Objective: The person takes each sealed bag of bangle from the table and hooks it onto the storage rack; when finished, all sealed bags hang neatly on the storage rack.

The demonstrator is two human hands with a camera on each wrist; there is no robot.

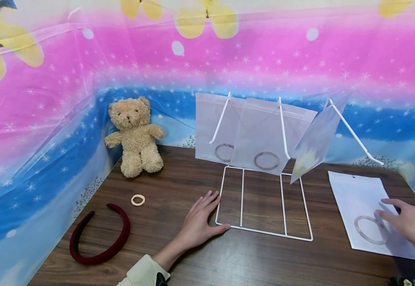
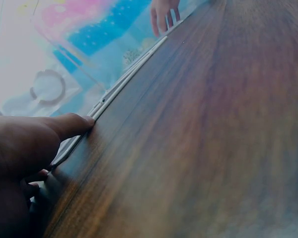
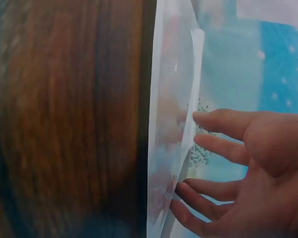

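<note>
A white wire display rack [image 1: 263, 231] stands on the table, its hooks reaching forward. Flat at its left front corner rests my left hand [image 1: 201, 222], fingers spread along the side and thumb at the front bar. In the left wrist view the thumb [image 2: 72, 125] touches that bar. To the right of the rack lies a white zip bag [image 1: 350, 198] with a ring-shaped bangle [image 1: 359, 232] showing through. Over this bag is my right hand [image 1: 407, 220]. In the right wrist view its fingers [image 3: 216, 148] are apart, tips at the bag's surface [image 3: 164, 129].
Several translucent bags [image 1: 216, 119] hang from the rack's hooks, two showing ring shapes. A teddy bear [image 1: 134, 139] sits at the back left. Before it lie a small pale ring [image 1: 133, 203] and a dark red headband [image 1: 121, 238]. Patterned cloth [image 1: 207, 55] surrounds the table.
</note>
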